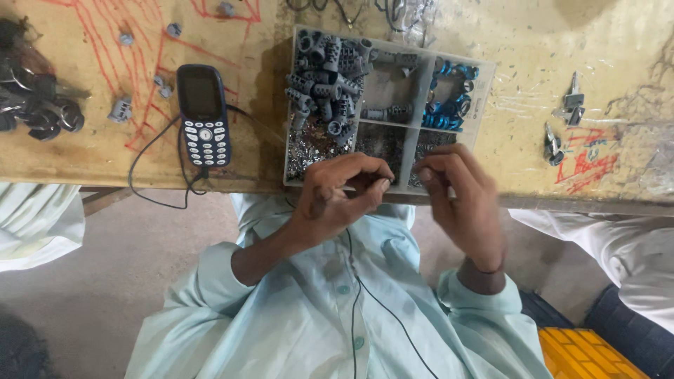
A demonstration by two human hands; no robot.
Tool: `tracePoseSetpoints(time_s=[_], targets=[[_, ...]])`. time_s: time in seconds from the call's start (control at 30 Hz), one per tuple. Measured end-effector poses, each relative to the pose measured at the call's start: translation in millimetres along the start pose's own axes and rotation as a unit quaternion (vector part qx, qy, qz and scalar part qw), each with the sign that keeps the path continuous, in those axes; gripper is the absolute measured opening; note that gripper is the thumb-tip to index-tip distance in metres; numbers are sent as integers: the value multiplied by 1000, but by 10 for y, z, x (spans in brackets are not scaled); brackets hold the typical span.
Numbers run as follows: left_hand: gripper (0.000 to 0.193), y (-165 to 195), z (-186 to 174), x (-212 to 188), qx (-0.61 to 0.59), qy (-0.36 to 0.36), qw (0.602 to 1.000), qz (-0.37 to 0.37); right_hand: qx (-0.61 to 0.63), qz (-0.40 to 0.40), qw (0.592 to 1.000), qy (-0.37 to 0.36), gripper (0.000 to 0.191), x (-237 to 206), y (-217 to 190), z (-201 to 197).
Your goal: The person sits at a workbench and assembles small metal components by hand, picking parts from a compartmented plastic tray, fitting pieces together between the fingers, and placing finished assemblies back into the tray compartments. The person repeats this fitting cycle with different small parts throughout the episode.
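Note:
My left hand point(340, 191) is curled around a small dark cylinder part point(380, 184), pinched between thumb and fingertips just below the table edge. My right hand point(460, 203) is beside it, with thumb and fingertips pinched together close to the part. Anything between those fingers is too small to see. Both hands hover over the near edge of a grey compartment tray point(484, 95). The tray holds grey cylinders point(326, 88), blue rings point(449, 98) and heaps of tiny metal pieces point(309, 151).
A dark keypad phone point(203, 116) with a black cable lies left of the tray. A bunch of keys point(35, 105) sits at the far left, and loose metal lock parts point(570, 105) lie on the right. Other people in white clothing point(618, 245) sit on both sides. A yellow crate point(583, 354) is at lower right.

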State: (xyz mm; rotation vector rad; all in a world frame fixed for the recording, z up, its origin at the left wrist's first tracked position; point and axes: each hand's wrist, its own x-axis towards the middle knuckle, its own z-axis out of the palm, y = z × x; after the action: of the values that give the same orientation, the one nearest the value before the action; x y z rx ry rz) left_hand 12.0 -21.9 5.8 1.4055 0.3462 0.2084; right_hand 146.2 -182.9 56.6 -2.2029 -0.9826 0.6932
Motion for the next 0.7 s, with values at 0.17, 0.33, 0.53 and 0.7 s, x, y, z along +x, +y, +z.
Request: tracePoseSetpoints(time_s=[0.17, 0.33, 0.53, 0.7], targets=[[9, -94, -50, 61, 30, 7, 998, 48, -309, -52, 949, -36, 17, 57, 232, -129], [9, -96, -77, 67, 52, 22, 995, 77, -217, 4, 976, -11, 13, -13, 337, -103], [8, -49, -99, 58, 59, 2, 996, 61, -73, 57, 993, 79, 12, -51, 389, -73], [11, -1, -46, 19, 52, -14, 997, 60, 350, 79, 933, 20, 12, -151, 374, -71]])
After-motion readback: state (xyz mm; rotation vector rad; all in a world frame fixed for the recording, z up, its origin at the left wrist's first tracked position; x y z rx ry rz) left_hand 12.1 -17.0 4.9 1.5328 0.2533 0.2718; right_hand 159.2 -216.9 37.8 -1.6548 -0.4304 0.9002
